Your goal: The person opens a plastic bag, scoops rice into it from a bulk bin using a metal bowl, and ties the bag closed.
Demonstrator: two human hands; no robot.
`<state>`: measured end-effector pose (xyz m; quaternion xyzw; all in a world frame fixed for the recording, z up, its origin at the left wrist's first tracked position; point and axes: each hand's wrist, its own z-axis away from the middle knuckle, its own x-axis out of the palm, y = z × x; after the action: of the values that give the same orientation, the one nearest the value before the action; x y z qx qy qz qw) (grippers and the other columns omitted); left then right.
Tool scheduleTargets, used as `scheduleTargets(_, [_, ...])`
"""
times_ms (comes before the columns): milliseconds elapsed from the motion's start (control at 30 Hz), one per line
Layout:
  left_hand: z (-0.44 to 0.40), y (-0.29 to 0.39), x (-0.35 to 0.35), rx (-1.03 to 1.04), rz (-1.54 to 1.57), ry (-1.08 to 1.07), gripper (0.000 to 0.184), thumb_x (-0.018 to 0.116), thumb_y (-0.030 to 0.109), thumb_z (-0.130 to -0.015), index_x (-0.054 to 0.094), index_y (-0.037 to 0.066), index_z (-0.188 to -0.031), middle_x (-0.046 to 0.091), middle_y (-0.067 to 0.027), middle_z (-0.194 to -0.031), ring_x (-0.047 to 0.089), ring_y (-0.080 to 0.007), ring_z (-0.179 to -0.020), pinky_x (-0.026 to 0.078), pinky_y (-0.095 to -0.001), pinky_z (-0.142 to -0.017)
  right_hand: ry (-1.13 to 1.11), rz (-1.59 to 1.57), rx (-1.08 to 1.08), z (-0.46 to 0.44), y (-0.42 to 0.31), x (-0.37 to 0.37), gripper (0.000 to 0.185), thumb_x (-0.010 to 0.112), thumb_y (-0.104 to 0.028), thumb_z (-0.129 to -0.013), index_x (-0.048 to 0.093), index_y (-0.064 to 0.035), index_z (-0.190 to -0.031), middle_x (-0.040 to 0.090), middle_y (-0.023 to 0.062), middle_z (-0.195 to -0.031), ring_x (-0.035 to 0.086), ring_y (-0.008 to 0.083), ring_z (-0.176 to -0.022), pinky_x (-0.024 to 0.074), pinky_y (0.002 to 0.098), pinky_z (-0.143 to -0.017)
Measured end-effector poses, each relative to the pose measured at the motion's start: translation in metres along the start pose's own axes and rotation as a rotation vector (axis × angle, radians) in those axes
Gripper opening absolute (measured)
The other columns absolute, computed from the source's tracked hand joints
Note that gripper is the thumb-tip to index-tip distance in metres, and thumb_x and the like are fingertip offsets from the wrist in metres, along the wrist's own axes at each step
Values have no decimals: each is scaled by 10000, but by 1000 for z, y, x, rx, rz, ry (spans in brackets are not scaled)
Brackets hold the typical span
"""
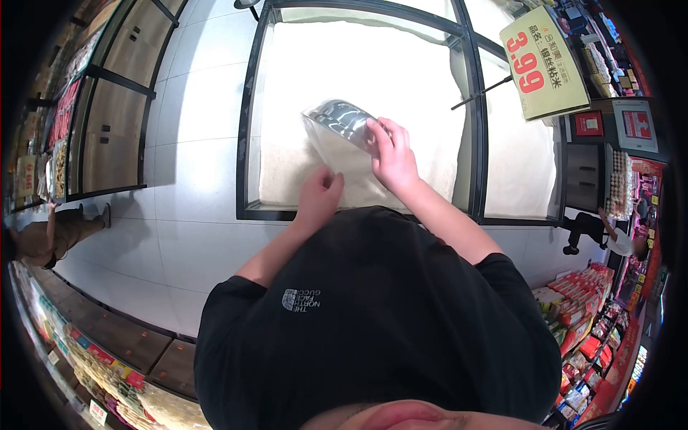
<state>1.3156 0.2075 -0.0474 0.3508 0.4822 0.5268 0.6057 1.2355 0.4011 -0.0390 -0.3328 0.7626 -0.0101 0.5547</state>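
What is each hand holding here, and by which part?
The right hand grips a shiny scoop at its near end; any handle is hidden. The left hand pinches a clear plastic bag near its lower edge.

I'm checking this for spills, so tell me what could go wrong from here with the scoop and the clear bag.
The clear bag looks thin and seems only pinched by the left hand, so it might slip or sag under weight.

The metal scoop in the right hand overlaps the bag in view; its edge could snag the film if they touch.

Both are over the white grain, so anything dropped would likely land in it.
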Motion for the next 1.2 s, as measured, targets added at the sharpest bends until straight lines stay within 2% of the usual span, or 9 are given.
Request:
scheduleTargets(67, [5, 6, -2, 131, -117, 43, 271, 676, 175, -926, 535, 12, -761, 560, -105, -681, 581, -218, -618, 439, -388, -593, 37, -14, 5, -1, -3, -4, 619, 727, -23, -832, 548, -174, -1405, 523, 172, -1311, 571, 390, -1167, 603, 433, -857])
scheduleTargets(167, [13, 17, -5, 246, -220, 81, 264, 689, 160, -903, 529, 20, -747, 554, -121, -689, 575, -264, -614, 444, -401, -591, 63, -182, 41, 4, 3, -5, 708, 589, 174, -775, 520, -109, -1420, 495, 196, -1348, 584, 361, -1156, 557, 408, -949])
scheduleTargets(267, [25, 19, -4, 261, -249, 86, 240, 685, 132, -895, 529, 24, -749, 564, -130, -707, 580, -283, -616, 462, -400, -591, 43, -313, 68, 11, 1, -22, 736, 536, 221, -747, 506, -75, -1421, 497, 179, -1332, 587, 326, -1126, 539, 385, -965])
scheduleTargets(500, [52, 34, 14, 305, -184, 239, 61, 620, 37, -901, 629, 29, -841, 624, -122, -780, 611, -252, -626, 504, -369, -610, 46, -467, -109, 25, 2, -23, 667, 519, 206, -766, 515, -31, -1390, 520, 160, -1320, 585, 278, -1106, 526, 384, -948])
scheduleTargets(600, [57, 38, 17, 257, -358, 248, 134, 590, 13, -911, 713, 34, -960, 679, -113, -866, 620, -224, -643, 518, -359, -637, -28, -653, -78, 30, 15, -20, 619, 535, 156, -802, 516, -42, -1389, 557, 169, -1271, 591, 301, -1106, 522, 404, -953])
scheduleTargets(800, [59, 1, 38, 18, -330, 296, 218, 593, 42, -936, 741, 24, -1095, 709, -96, -891, 648, -130, -742, 512, -280, -672, -255, -691, 228, 41, 36, -56, 535, 523, 40, -876, 526, -100, -1393, 602, 212, -1215, 634, 354, -1100, 523, 435, -969])
scheduleTargets(1000, [63, 13, 66, -47, -530, 290, 216, 610, 93, -964, 742, -4, -1106, 688, -93, -847, 608, -122, -700, 516, -279, -694, -151, -844, 625, 65, 127, -116, 612, 497, 55, -872, 527, -121, -1458, 564, 208, -1412, 631, 335, -1199, 519, 412, -1015])
scheduleTargets(1067, [64, 13, 71, 1, -584, 299, 245, 721, 177, -935, 738, 6, -1109, 666, -81, -835, 615, -133, -702, 529, -298, -698, 142, -363, 354, 90, 182, -112, 572, 532, 55, -878, 539, -115, -1425, 586, 217, -1316, 659, 358, -1093, 551, 429, -957])
scheduleTargets(1200, [72, 28, 81, 48, -755, 224, 384, 835, 222, -856, 719, 42, -1176, 632, -52, -834, 586, -126, -710, 525, -289, -700, 36, -242, 313, 144, 266, -98, 569, 568, 19, -897, 535, -154, -1438, 583, 182, -1356, 647, 366, -1139, 556, 434, -975])
